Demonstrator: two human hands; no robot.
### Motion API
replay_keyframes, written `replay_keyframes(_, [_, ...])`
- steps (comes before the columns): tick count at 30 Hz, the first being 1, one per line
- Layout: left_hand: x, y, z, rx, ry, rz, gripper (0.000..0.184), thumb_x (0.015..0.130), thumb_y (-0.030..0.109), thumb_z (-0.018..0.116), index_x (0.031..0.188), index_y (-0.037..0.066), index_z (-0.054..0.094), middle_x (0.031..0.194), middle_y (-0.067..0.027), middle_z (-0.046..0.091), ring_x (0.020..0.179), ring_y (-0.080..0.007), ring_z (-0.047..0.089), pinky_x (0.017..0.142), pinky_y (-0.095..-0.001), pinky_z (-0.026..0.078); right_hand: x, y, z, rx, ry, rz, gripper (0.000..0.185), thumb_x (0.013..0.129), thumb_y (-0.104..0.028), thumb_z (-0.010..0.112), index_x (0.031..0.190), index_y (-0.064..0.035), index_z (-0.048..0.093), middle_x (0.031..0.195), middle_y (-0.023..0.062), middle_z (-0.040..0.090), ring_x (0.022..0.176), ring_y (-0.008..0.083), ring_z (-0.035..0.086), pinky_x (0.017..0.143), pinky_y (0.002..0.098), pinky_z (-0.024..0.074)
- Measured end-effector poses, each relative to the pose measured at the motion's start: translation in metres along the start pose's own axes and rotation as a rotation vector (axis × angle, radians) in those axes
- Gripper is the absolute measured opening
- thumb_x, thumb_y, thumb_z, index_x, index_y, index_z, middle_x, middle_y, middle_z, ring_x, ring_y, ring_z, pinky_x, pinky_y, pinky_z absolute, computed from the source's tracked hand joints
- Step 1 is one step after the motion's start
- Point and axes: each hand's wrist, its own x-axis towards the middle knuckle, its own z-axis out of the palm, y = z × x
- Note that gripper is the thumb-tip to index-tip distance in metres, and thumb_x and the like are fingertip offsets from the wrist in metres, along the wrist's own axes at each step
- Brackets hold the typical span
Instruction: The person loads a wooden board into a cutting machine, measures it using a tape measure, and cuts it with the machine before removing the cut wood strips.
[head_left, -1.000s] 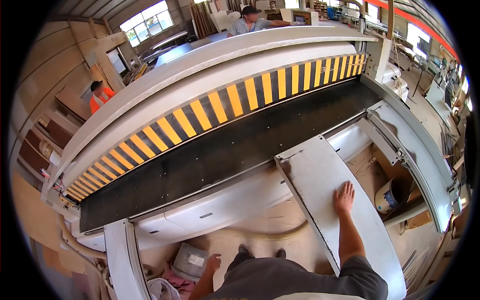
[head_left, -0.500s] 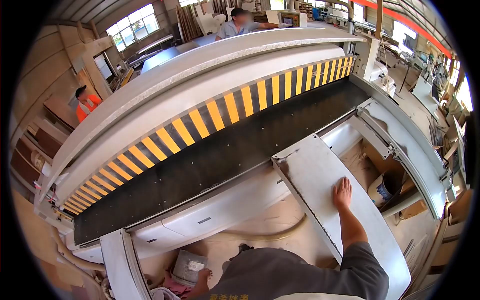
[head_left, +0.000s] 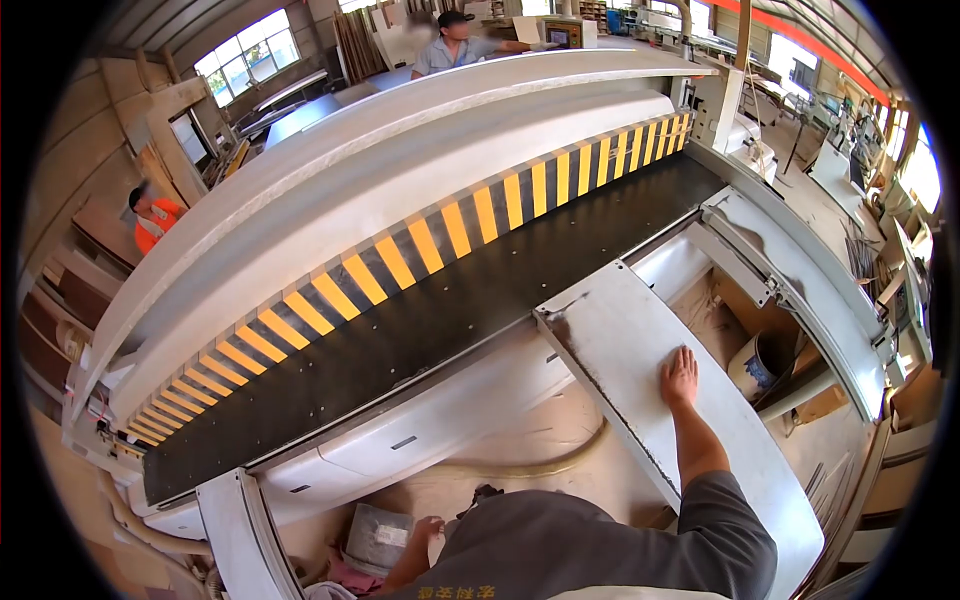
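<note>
My right hand lies flat on the white support table, fingers stretched out together and nothing held. This table juts from the front of a long machine bed with a dark surface and worn edges beside it. Low on the left, my left hand hangs beside my body with its fingers loosely bent. It appears to hold nothing, though its fingers are small in view. Near it on the floor sits a grey plastic-wrapped package.
A yellow-black striped guard runs along the machine under a pale beam. A second support arm stands at left. A bucket sits at right. One person stands behind the machine near a control panel; another wears orange.
The camera view has shifted slightly. My left hand has risen a little and moved right, closer to my body. My right hand stays flat on the table.
</note>
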Motion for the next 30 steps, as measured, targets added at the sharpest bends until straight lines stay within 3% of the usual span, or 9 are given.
replay_keyframes(3, [-0.024,-0.006,-0.005,-0.097,-0.030,-0.114,0.029,0.104,0.026,0.063,0.122,0.005,0.070,0.104,-0.0113,0.076,0.089,-0.0264,0.072,0.074,-0.0442,0.057,-0.002,-0.003,-0.006,0.015,0.023,-0.013,0.069,0.104,-0.034,0.053,0.163,-0.0012,0.038,0.173,0.0161,0.034,0.163,0.0302,0.024,0.134,0.0436,0.0159])
replay_keyframes(7, [-0.048,-0.018,-0.014,0.018,-0.112,-0.116,0.028,0.106,0.026,0.059,0.124,0.007,0.067,0.115,-0.0124,0.075,0.095,-0.0290,0.071,0.078,-0.0499,0.055,-0.004,-0.003,-0.010,0.035,0.027,-0.011,0.069,0.103,-0.033,0.053,0.162,-0.0010,0.039,0.172,0.0162,0.034,0.163,0.0307,0.024,0.134,0.0438,0.0158])
replay_keyframes(20, [0.000,-0.001,-0.019,0.452,-0.028,0.253,0.023,0.101,0.026,0.057,0.104,0.007,0.069,0.102,-0.0176,0.073,0.090,-0.0376,0.069,0.075,-0.0520,0.053,0.001,0.006,-0.002,0.038,0.019,0.020,0.069,0.104,-0.036,0.054,0.162,-0.0027,0.040,0.174,0.0142,0.031,0.163,0.0298,0.022,0.134,0.0426,0.0147])
replay_keyframes(30, [-0.001,-0.006,-0.017,0.685,0.007,0.417,0.025,0.097,0.026,0.056,0.089,0.007,0.070,0.092,-0.0216,0.071,0.086,-0.0442,0.068,0.072,-0.0537,0.052,0.000,0.007,-0.005,0.021,0.041,0.014,0.070,0.104,-0.037,0.054,0.164,-0.0027,0.037,0.174,0.0150,0.032,0.163,0.0294,0.024,0.134,0.0429,0.0159])
